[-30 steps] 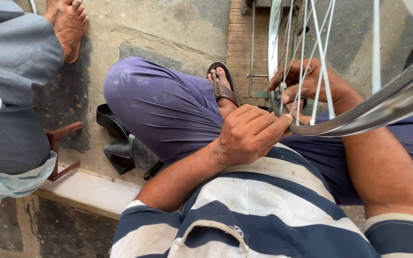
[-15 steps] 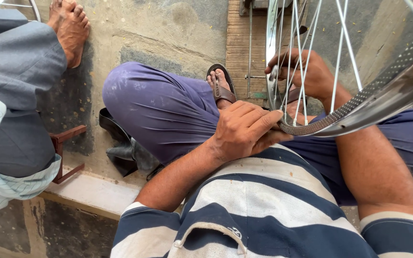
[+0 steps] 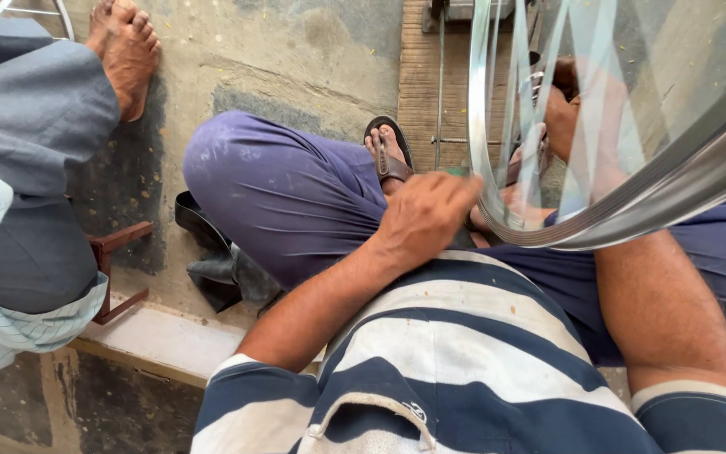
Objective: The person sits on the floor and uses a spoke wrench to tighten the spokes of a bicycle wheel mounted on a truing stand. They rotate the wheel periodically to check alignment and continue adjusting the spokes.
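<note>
Your left hand (image 3: 426, 214) rests knuckles-up against the near edge of the wheel rim (image 3: 632, 210), fingers curled narrow; what they hold cannot be told. Your right hand (image 3: 569, 113) sits farther off behind the blurred spokes (image 3: 518, 92), its finger position unreadable. The rim lies over your right thigh, right of your sandal (image 3: 388, 151).

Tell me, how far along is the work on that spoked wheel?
Done: the shiny metal wheel rim already carries its thin spokes. In hand: the left hand steadies the rim's lower edge; the right hand works behind blurred spokes. What remains cannot be judged here.
</note>
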